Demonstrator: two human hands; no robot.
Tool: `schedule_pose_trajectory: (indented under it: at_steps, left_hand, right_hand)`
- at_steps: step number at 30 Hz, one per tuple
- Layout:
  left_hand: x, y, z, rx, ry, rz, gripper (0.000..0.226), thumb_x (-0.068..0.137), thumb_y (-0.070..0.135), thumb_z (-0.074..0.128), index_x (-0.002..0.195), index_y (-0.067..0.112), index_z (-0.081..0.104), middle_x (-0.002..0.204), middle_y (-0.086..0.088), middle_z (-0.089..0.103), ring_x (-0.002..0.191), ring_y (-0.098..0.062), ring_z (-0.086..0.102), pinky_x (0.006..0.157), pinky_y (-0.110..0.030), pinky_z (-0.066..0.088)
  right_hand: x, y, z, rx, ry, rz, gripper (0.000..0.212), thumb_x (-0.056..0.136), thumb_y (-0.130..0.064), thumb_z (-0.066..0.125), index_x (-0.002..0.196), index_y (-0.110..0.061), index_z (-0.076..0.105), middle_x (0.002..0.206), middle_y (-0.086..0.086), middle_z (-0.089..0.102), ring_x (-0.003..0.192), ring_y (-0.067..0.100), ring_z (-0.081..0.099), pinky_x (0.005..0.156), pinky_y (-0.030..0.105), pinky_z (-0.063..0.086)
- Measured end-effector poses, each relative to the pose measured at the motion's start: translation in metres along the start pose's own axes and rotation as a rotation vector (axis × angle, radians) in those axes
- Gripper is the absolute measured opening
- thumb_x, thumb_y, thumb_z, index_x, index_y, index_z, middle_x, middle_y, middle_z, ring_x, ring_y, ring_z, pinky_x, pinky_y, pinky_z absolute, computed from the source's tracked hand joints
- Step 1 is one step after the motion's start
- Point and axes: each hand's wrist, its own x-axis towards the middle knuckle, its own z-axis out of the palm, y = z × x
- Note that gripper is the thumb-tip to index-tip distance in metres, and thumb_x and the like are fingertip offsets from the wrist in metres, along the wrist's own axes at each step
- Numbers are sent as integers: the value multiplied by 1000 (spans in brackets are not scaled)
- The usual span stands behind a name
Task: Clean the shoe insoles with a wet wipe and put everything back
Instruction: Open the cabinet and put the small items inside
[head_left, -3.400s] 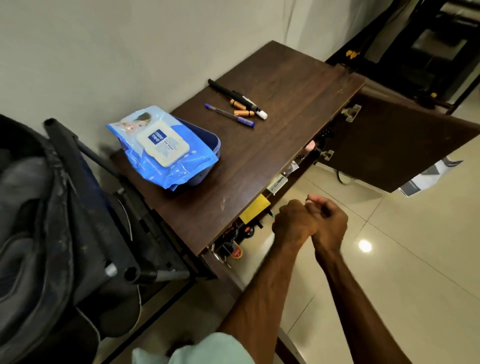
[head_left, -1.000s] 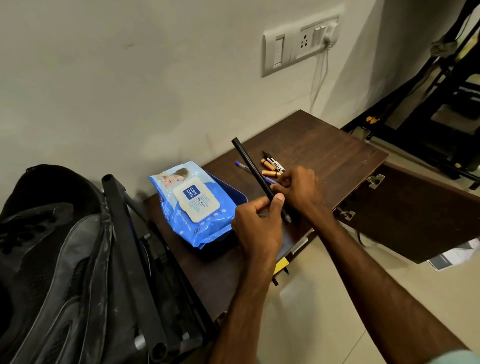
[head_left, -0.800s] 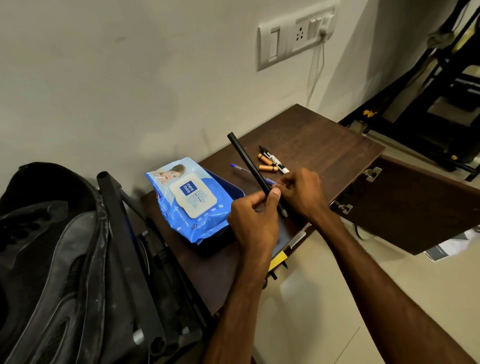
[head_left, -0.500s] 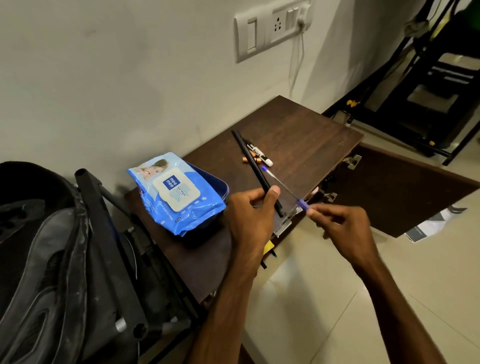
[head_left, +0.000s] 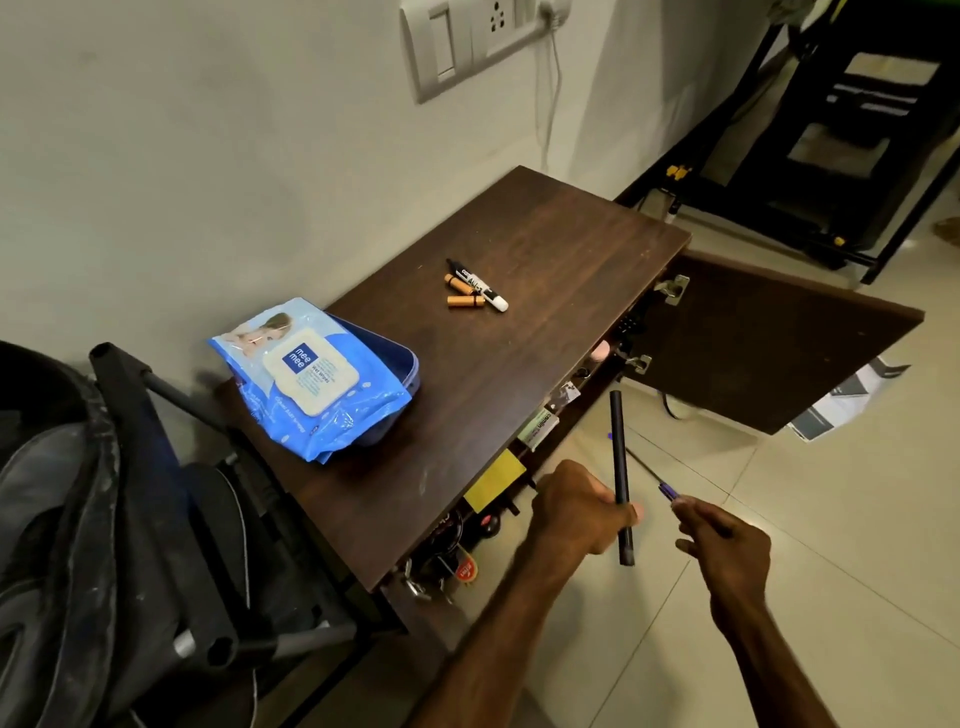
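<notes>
At the five o'clock part of the view, over the pale tiled floor (head_left: 779, 519), the person's left hand (head_left: 576, 512) has its fingers curled round a slim black stick (head_left: 620, 457), held nearly upright. Just beside it at three o'clock, the right hand (head_left: 727, 540) pinches the purple end of a thin pen (head_left: 666, 490) between fingertips, its shaft pointing toward ten o'clock. At nine o'clock sits a black backpack (head_left: 52, 519). Beyond the hands stands a dark brown wooden cabinet (head_left: 545, 353) with its door (head_left: 769, 343) swung open at two o'clock. On its top, at ten o'clock from the hands, the blue pack of wet wipes (head_left: 311, 374) lies across a blue plastic tub (head_left: 402, 364). Farther, near twelve o'clock, a black marker with a white cap (head_left: 478, 286) lies touching two orange batteries (head_left: 465, 301). A white switch panel (head_left: 467, 41) is on the wall.
</notes>
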Motion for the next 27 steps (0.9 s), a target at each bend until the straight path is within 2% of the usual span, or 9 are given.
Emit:
schedule_pose_trajectory:
  at_steps: [2,5,9,12,14,18,20,23,27]
  left_hand:
    - [7,-11,4,24,-32,-66,39,84,32,80,110,5,72,105,-10,74,86,-19,72,75,-29,61]
    - [16,-22,4,59,-42,-131,39,84,33,80,109,4,72,103,-12,75,59,-9,63,46,-15,48]
    - [28,-44,3,99,-62,-212,38,84,25,80,110,0,69,88,-11,71,44,-5,54,36,-14,40]
    - [35,-59,6,122,-123,-289,34,85,23,80,109,2,68,84,-9,69,46,-5,55,37,-15,43]
    - [39,-69,9,124,-134,-311,31,87,21,78,108,1,68,86,-9,69,49,-6,55,39,-14,45]
    - [48,-85,10,113,-93,-300,31,88,16,77,114,1,66,89,-10,69,49,-6,55,38,-14,44]
    - [53,-91,9,103,-78,-300,34,89,15,76,118,2,64,96,-11,72,50,-6,56,39,-14,46]
    - [61,-100,10,95,-59,-295,37,90,15,74,122,3,59,105,-13,71,50,-6,54,39,-13,46]
    - [72,-107,10,58,-46,-297,42,90,15,74,126,4,56,114,-14,67,50,-6,56,42,-15,49]
  right_hand:
    - [12,4,9,3,38,-4,13,89,-11,78,102,-10,79,97,11,76,89,29,70,79,44,61]
    - [38,9,24,74,32,31,4,93,-16,74,94,-13,76,97,8,73,97,27,69,86,46,60]
    - [68,15,58,154,-137,158,18,104,-24,61,110,-7,64,97,16,75,88,33,75,81,44,61]
    - [80,32,90,27,-225,201,18,106,-22,57,115,-7,62,78,16,65,55,28,62,50,33,58]
    - [90,50,108,-199,-285,198,20,106,-20,56,111,-6,69,68,10,56,45,18,48,38,21,39]
    - [98,65,138,-559,-471,262,17,98,1,55,86,-1,68,70,14,55,49,20,40,45,26,32]
    - [100,62,151,-591,-509,250,19,96,2,57,79,5,66,72,16,62,52,23,49,46,27,43]
    - [104,60,168,-664,-492,160,16,87,-12,75,79,2,77,76,13,74,63,20,64,66,32,55]
    - [105,53,180,-612,-393,139,9,83,-10,82,82,-1,80,77,14,77,52,17,68,45,22,54]
